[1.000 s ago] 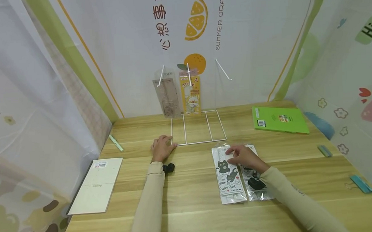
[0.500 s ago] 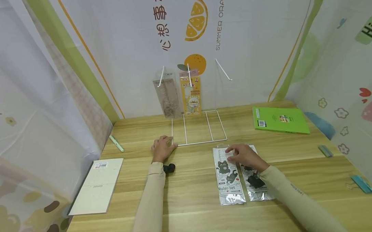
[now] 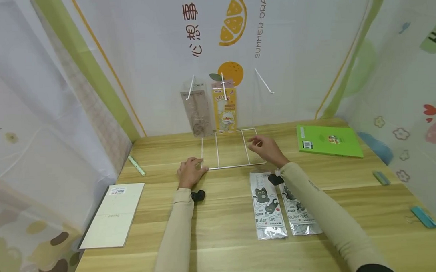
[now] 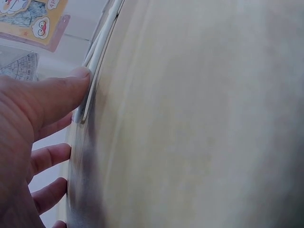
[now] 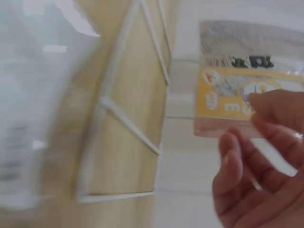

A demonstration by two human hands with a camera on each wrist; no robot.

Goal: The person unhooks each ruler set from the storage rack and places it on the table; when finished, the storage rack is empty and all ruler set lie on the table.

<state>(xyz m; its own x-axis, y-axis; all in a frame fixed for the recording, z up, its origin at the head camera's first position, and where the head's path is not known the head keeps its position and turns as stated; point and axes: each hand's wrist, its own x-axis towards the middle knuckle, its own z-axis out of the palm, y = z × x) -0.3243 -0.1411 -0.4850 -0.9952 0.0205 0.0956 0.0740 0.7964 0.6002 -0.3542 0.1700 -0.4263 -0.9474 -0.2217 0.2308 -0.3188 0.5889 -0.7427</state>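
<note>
In the head view my left hand stays at the front left corner of a white wire rack. Its thumb lies on the wire in the left wrist view, with the index finger behind, pinching the corner. My right hand hovers over the right part of the rack base, fingers loosely bent and holding nothing. Below it on the table lie two packaged ruler sets with black cats, one at left and one at right, partly under the right forearm. A yellow duck ruler pack hangs from the middle hook.
A greyish pack hangs on the left hook; the right hook bears nothing. Around the wooden table lie a green book, a white notebook, a pale green pen, a small greenish item and a teal clip.
My right hand has lifted off the ruler sets and moved forward and slightly left, over the rack base, with nothing in it. The left hand has stayed at the rack corner.
</note>
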